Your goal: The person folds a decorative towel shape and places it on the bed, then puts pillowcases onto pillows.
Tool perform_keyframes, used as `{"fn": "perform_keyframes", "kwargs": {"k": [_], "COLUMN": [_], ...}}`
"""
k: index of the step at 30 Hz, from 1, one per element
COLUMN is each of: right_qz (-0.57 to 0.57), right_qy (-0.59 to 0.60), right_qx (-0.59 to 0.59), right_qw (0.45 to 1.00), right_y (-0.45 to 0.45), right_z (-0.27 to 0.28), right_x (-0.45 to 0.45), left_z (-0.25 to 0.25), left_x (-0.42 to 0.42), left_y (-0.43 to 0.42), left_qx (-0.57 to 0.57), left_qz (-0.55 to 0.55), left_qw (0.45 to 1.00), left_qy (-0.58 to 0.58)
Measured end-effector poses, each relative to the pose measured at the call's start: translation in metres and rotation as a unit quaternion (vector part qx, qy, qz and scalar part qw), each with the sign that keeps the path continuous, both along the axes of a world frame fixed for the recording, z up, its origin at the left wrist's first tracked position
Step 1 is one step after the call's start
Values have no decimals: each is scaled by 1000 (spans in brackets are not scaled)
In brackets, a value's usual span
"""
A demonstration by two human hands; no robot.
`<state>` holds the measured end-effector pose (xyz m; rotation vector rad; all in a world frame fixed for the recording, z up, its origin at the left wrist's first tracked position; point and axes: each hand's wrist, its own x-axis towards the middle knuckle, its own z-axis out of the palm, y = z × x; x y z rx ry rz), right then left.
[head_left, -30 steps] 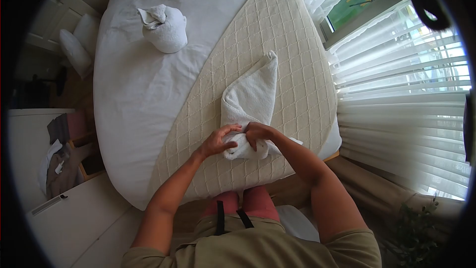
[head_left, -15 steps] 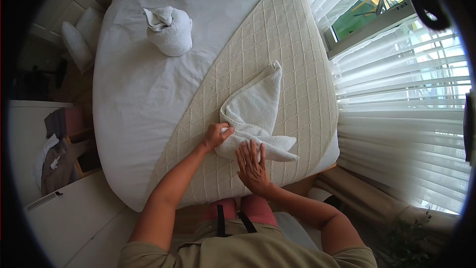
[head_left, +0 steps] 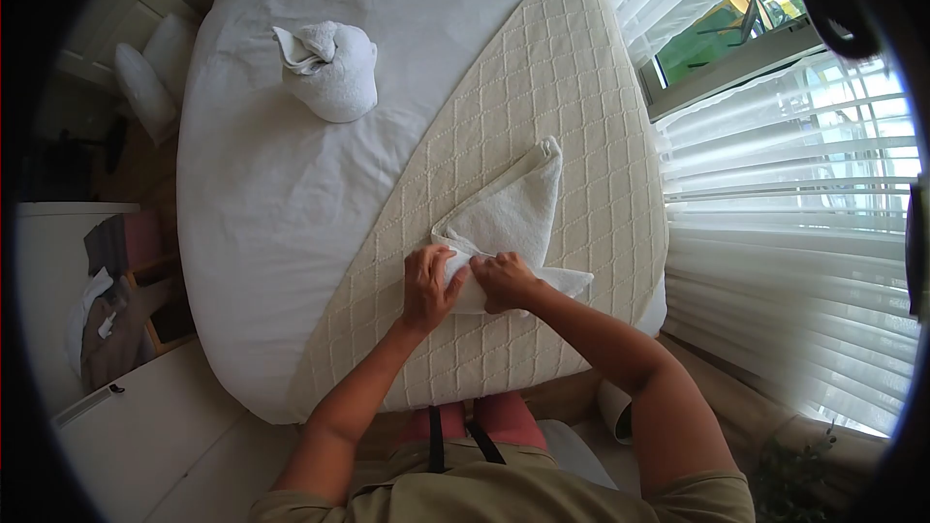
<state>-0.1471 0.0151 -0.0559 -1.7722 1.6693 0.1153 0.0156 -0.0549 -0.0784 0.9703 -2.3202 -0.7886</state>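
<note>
Cream bedspread (head_left: 528, 68), white towel (head_left: 511, 220) under and beyond left fingers (head_left: 431, 257) and right fingers (head_left: 486, 273), both gripping it

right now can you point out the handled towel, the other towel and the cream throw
Handled towel (head_left: 511, 218): head view, on its broad upper flap
Other towel (head_left: 339, 87): head view, on its rounded body
Cream throw (head_left: 610, 184): head view, on a bare patterned stretch

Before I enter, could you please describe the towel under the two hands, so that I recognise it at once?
On the bed, look toward the window, where a cream diamond-patterned blanket lies. On its nearer part, partly under the left hand and right hand, is a white towel. Its long pointed end sets it apart from the rounded towel bundle further up the bed.
</note>
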Motion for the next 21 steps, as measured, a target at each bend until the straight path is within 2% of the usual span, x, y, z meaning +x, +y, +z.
{"fn": "perform_keyframes", "kwargs": {"k": [2, 3, 5, 6, 9, 10, 11, 13, 14, 15, 16, 17, 19, 20, 21], "right_qz": [9, 15, 8, -6, -47, -69, -69, -135, -135, -110, -80, -81, -9, -27, -27], "right_qy": [-13, -25, -20, -57, -142, -188, -185, -259, -260, -124, 15, 13, 139, 168, 168], "right_qx": [44, 84, 97, 106, 126, 137, 136, 76, 76, -67, -204, -202, -165, -224, -225], "right_qw": [999, 996, 995, 993, 981, 970, 971, 953, 953, 984, 976, 976, 976, 960, 959], "right_y": [-18, -23, -30, -33, -35, -35, -35, -30, -22, -12, -3, 5, 17, 15, 8], "right_z": [12, 16, 6, 1, -19, -21, -21, -11, -1, 17, 25, 25, 24, 7, 9], "right_x": [-17, -21, -31, -39, -64, -69, -75, -77, -71, -60, -50, -41, -30, -32, -36], "left_z": [32, 27, 6, -5, -23, -21, -20, -13, -8, -5, -3, -3, -3, -3, -3], "left_x": [4, 5, 3, -2, -23, -30, -39, -49, -53, -59, -63, -65, -74, -82, -88], "left_y": [13, 9, -4, -13, -36, -44, -52, -64, -69, -77, -83, -87, -90, -96, -103], "left_qx": [-59, -57, -103, -105, -75, -34, 5, 30, 57, 54, 106, 160, 189, 210, 209], "left_qz": [-155, -153, -225, -225, -276, -301, -326, -341, -353, -353, -366, -379, -392, -400, -400], "left_qw": [985, 985, 961, 961, 955, 949, 942, 937, 932, 932, 921, 906, 892, 880, 881], "left_qy": [-51, -53, -121, -121, -77, -82, -85, -70, -57, -58, -78, -99, -122, -143, -143]}}
